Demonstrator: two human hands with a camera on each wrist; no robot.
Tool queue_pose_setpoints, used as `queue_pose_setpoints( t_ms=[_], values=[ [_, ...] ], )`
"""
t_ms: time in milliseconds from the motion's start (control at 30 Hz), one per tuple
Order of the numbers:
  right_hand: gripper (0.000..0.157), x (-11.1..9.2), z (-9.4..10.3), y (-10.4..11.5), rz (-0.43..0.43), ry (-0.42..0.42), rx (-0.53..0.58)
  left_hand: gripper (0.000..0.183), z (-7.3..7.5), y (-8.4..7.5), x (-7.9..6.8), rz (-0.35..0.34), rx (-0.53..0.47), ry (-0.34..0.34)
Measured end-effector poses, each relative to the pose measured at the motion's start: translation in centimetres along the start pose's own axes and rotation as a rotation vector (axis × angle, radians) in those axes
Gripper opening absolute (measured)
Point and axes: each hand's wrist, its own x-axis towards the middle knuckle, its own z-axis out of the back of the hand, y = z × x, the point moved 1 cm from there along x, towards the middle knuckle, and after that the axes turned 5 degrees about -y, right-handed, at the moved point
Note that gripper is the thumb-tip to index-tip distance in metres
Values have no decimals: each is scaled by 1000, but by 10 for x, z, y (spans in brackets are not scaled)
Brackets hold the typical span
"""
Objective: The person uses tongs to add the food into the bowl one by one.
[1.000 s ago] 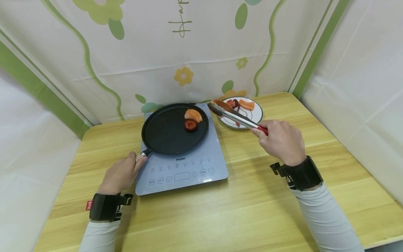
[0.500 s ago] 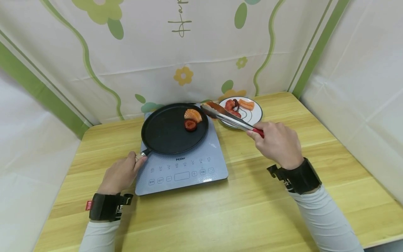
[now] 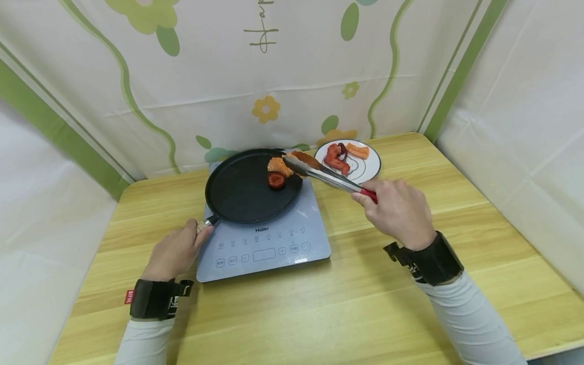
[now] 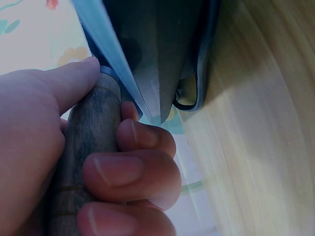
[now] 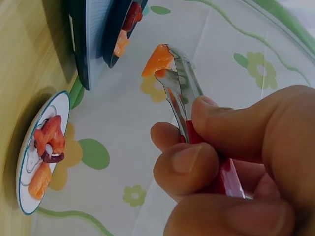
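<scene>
My left hand [image 3: 171, 256] grips the wooden handle [image 4: 93, 123] of a round black frying pan [image 3: 242, 190], fingers curled round it in the left wrist view. In the pan's right part lie an orange, white-striped salmon slice [image 3: 276, 165] and a dark red round slice [image 3: 276, 181]. My right hand [image 3: 401, 213] holds red-handled metal tongs [image 3: 326, 176]. Their tips pinch another orange salmon piece [image 5: 158, 61], above the pan's right rim. In the head view the tongs partly cover this piece.
Beneath the pan is a grey induction cooktop [image 3: 269, 263] with touch buttons. A white plate [image 3: 367, 173] at the back right bears red curled pieces [image 3: 336, 159] and an orange piece [image 3: 357, 150]. A patterned curtain [image 3: 205, 76] stands behind the wooden table [image 3: 342, 314].
The tongs with the orange salmon piece have moved left, from beside the plate to over the pan's right edge. More of the plate shows. My left hand and the pan have stayed put.
</scene>
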Motion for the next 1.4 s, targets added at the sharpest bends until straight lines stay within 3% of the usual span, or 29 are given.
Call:
queue_pose_setpoints(
  t_ms=[467,1400],
  values=[
    [28,-4,-6,13,67,-39,-3,57,0,0,0,-2,-2,-2],
    [24,-12,-25,32,144,3,45,58,1,-1,0,0,-7,6]
  ],
)
